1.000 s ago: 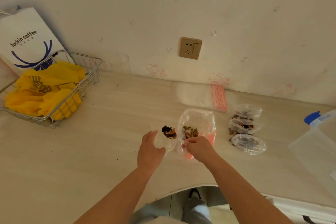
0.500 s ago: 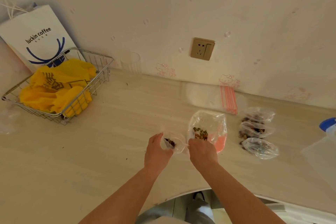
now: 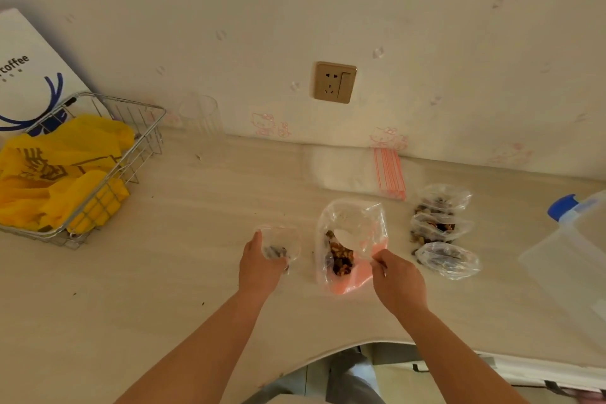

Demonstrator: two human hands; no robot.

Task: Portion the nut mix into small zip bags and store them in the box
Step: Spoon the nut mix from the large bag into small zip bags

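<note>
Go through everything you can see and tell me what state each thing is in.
Small bag: open, partly filled, held by left hand.
Big nut bag: open, lying flat, spoon inside.
Right hand: pinching the spoon handle.
Three filled bags: lying flat.
Box: lid not visible.

Left hand (image 3: 260, 267) gripping small zip bag (image 3: 281, 243), right hand (image 3: 398, 282) holding spoon (image 3: 348, 237) in nut-mix bag (image 3: 351, 241)

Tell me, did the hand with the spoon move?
Yes. The right hand was next to the left hand's small zip bag; now it's moved right, dipping the spoon into the big nut mix bag.
</note>
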